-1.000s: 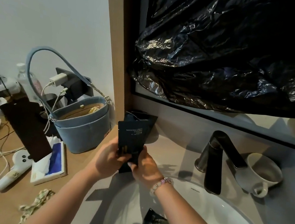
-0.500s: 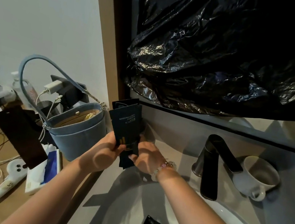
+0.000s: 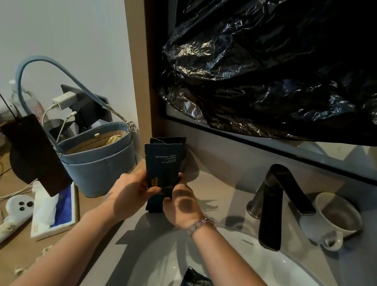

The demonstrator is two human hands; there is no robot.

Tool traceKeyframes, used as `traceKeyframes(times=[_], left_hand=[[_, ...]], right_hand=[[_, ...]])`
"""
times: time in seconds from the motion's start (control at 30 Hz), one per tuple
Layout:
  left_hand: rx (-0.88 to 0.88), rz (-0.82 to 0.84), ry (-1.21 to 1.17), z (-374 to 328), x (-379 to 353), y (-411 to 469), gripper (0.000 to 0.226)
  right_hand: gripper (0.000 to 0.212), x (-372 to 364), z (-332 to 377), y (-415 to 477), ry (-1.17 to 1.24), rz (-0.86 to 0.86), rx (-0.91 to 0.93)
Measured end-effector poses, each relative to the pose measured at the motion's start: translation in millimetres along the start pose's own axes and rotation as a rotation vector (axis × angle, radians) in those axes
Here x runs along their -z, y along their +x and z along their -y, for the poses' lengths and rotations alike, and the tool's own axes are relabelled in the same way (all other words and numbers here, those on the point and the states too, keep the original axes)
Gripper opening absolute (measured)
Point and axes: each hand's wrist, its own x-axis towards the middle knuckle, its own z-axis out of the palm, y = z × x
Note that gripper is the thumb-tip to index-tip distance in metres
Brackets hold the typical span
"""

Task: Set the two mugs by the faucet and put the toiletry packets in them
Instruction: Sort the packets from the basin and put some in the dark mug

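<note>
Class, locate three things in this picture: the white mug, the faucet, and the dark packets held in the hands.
white mug [image 3: 330, 227], head view, on its outer wall below the rim.
faucet [image 3: 273, 215], head view, on the flat dark spout.
dark packets [image 3: 162, 163], head view, on the front packet's printed face.

Bathroom: sink [image 3: 310, 273], faucet [image 3: 274, 208], mirror [image 3: 331, 155]
</note>
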Motion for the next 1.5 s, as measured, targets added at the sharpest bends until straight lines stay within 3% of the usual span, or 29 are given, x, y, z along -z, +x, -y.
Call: traceKeyframes(times=[0.23, 0.37, 0.53, 0.87, 0.97, 1.1, 1.27, 1.4, 1.5], left_hand=[[0.066, 0.01, -0.006, -1, 0, 5, 0.033], [0.061, 0.042, -0.063, -7, 7, 8, 0.035], [0.11, 0.037, -0.179, -22, 21, 17, 0.046], [0.088, 0.056, -0.199, -35, 33, 27, 0.043], [0.099, -0.003, -0.221, -34, 29, 26, 0.036], [0.139, -0.173, -0.308, -30, 32, 27, 0.026], [0.189, -0.535, -0.526, -33, 42, 43, 0.035], [0.213, -0.588, -0.526, -41, 28, 60, 0.021], [0.281, -0.593, -0.441, -45, 13, 69, 0.028]], right_hand=[[0.044, -10, 0, 1, -0.073, 0.031, -0.11], [0.043, 5, 5, -9, -0.035, 0.064, -0.004], [0.045, 21, 18, 6, -0.14, 0.05, -0.151], [0.047, 34, 20, 9, -0.207, 0.002, -0.042], [0.047, 32, 19, 9, -0.195, -0.011, -0.014], [0.069, 21, -7, 0, -0.09, -0.092, -0.048], [0.069, -11, -56, -26, -0.401, 0.066, -0.158], [0.068, -28, -69, -30, -0.491, 0.128, -0.166], [0.071, -28, -75, -28, -0.5, 0.142, -0.161]])
